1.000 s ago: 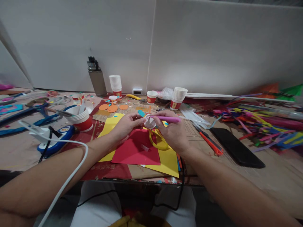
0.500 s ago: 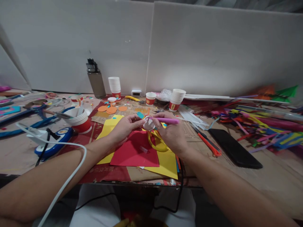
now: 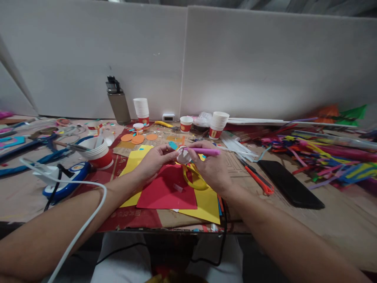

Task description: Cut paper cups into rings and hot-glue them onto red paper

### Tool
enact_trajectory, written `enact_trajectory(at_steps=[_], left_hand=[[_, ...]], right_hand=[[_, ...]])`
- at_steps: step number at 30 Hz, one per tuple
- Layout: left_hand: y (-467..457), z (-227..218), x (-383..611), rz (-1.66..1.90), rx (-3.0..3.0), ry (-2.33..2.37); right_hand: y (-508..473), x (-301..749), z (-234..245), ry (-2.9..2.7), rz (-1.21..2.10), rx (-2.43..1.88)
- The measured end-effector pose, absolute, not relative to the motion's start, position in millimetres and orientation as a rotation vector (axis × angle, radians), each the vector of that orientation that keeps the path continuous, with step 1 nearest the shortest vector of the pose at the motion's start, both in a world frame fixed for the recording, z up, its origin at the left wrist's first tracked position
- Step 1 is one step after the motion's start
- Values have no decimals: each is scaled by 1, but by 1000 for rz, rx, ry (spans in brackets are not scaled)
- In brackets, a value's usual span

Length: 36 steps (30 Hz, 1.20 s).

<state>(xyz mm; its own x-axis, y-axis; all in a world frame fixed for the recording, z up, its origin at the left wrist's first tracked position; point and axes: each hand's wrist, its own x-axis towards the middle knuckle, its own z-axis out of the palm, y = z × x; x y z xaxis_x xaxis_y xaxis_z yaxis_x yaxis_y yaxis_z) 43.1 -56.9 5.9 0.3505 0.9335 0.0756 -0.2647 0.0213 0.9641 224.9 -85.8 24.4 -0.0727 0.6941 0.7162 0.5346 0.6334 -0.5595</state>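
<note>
My left hand [image 3: 156, 160] pinches the edge of a small white round piece [image 3: 184, 158], which looks like the bottom of a cut-down paper cup. A blue paper bit [image 3: 172, 145] sticks out beside it. My right hand [image 3: 210, 169] grips a purple pen [image 3: 209, 151], its tip end at the white face; the exact contact is too small to tell. Below the hands lies red paper [image 3: 167, 192] over yellow paper [image 3: 206, 208]. Yellow-handled scissors [image 3: 196, 181] rest on the sheets under my right hand, their blades hidden.
Orange paper discs [image 3: 138, 139] and a small white-topped piece [image 3: 138, 126] lie behind. Paper cup stacks [image 3: 218, 125] stand near the wall, with a bottle [image 3: 119, 106] farther left. To the right are a black phone [image 3: 290, 184], an orange-red cutter [image 3: 259, 180] and colourful pipe cleaners [image 3: 324, 157].
The view has shifted slightly. Both hands keep their hold on the white round piece and the purple pen, with hardly any movement.
</note>
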Motion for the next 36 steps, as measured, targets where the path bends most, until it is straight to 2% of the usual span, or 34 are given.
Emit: enact_trajectory(at_steps=[7, 16, 27, 36], left_hand=[[-55, 6, 44, 1104, 990, 706], [-52, 9, 41, 1106, 930, 720], [-47, 6, 40, 1114, 883, 771], [-54, 12, 43, 1091, 920, 728]], right_hand=[[-91, 226, 31, -1688, 257, -960], [-90, 228, 30, -1527, 534, -894], [-88, 229, 30, -1581, 578, -979], [-86, 223, 27, -1700, 358, -950]])
